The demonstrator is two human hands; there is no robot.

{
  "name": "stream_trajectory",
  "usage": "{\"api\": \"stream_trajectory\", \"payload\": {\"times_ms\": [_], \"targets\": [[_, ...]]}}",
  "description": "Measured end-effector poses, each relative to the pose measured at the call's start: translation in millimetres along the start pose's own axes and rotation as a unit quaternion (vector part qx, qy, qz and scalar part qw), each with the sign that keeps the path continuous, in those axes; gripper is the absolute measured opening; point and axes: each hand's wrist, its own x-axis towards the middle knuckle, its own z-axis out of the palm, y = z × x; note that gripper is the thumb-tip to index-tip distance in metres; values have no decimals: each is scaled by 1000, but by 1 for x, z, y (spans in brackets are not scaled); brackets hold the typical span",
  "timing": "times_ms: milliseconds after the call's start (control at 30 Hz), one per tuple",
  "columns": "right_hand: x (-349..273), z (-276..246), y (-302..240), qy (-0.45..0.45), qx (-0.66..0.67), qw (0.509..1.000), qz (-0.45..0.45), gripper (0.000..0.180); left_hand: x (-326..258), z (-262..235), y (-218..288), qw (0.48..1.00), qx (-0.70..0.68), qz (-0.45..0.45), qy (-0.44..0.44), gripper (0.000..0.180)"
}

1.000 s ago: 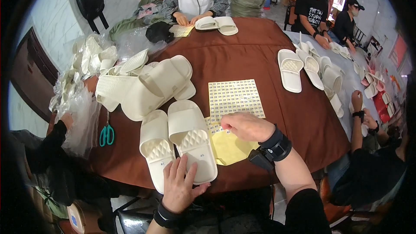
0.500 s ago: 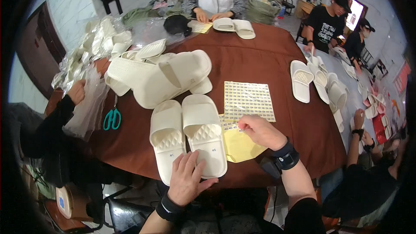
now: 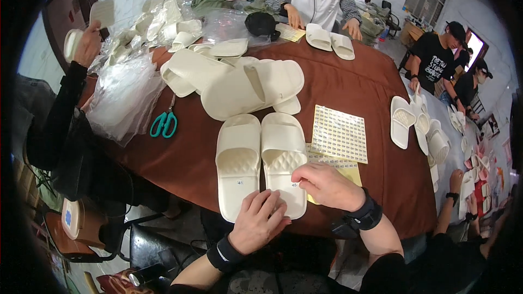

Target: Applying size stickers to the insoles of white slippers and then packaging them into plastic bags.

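— Anything different from half a second ago? Largest first, please.

— Under the fingers, same as then: white right slipper [image 3: 279, 175] beside white left slipper [image 3: 234, 178]; left hand [image 3: 257, 226] again resting at the heels; right hand [image 3: 330, 187] now over the right slipper's insole, no longer over the yellow label sheet [image 3: 350, 174].

— And the fingers themselves?

— Left ones slightly apart, laid on the right slipper's heel, clamped on nothing; right ones curled, thumb and forefinger close together just beside the small printed label [image 3: 294, 185]; impossible to tell from here whether pinching anything.

— Meaning for the work in hand?

— Probably a shift from sheet to slipper; left hand apparently as a steadier, right hand close to the label.

— Edges and open room?

— Brown tablecloth [image 3: 368, 87] bare to the far right of the right fingers, beyond the sheets; near edge close to the left fingers and to both heels; heap of slippers [image 3: 250, 84] crowding straight ahead of the fingers, hard against the toes; gridded sticker sheet [image 3: 340, 133] ahead of the right fingers, overlapping the yellow one; teal-handled scissors [image 3: 156, 126] well apart, left of the left fingers.
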Motion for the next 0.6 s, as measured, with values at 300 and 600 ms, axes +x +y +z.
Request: {"api": "stream_trajectory", "payload": {"times_ms": [300, 600], "targets": [[8, 24, 12, 43, 21, 999, 23, 9, 2, -17, -6, 996, -89, -28, 0, 33], [5, 30, 17, 92, -1, 996, -20, 9, 3, -34, -61, 973, -40, -207, 94, 17]]}}
